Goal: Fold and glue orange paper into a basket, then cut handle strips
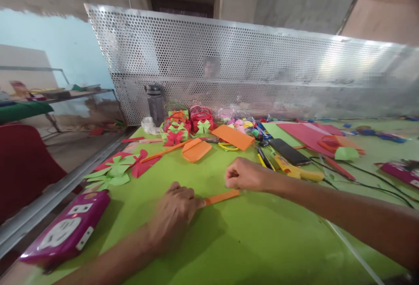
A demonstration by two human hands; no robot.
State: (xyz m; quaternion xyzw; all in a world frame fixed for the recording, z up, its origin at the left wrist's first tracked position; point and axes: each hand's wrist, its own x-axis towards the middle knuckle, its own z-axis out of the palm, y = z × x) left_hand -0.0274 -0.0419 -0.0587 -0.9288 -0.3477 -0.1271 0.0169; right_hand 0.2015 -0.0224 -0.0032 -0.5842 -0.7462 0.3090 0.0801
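An orange paper strip (222, 197) lies on the green table top (262, 241). My left hand (176, 211) is closed over the strip's left end and presses it against the table. Just above the right end of the strip is my right hand (244, 174), its fingers curled together; whether anything is between them is too small to make out. Beyond the hands lie a folded orange paper piece (196, 150) and a flat orange sheet (233, 137).
A purple power strip (68, 230) sits at the left edge. Green and red paper cutouts (114, 171) lie behind it. Toward the right are a black phone (289, 151), a yellow glue gun (288, 166) and cables. A bottle (155, 104) stands by the perforated metal panel (229, 58).
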